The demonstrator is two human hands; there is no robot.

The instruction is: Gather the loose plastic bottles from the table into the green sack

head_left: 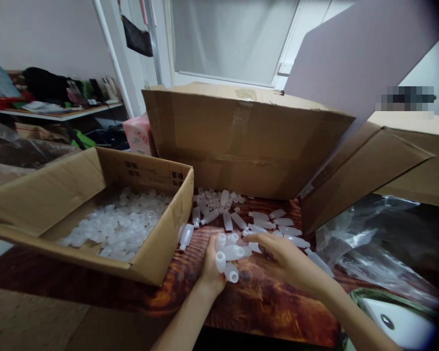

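1. while the left hand (212, 268) is clamped around a bunch of translucent bottles (234, 252) above the table, their open necks point mostly toward the camera.
2. the right hand (283, 253) is just beside that bunch, its index finger stretched toward it; i cannot tell whether its fingers grip anything.
3. beneath both hands is the reddish-brown wooden table (278, 307), its surface streaked with darker bands.
4. to the left, an open cardboard carton (164, 243) holds a heap of translucent pieces (113, 224), and one loose bottle (186, 237) lies just beside its wall.
5. beyond the right hand, more loose bottles (264, 224) lie scattered on their sides, with crumpled clear plastic (373, 248) off to the right.
6. farther back, a pile of small translucent parts (212, 199) sits near the foot of a large cardboard box (249, 136).
7. a pink box (138, 136) stands at that box's left.
8. farthest off are a cluttered side table (91, 111), a hanging dark pouch (137, 39) and a pale window covering (234, 39).
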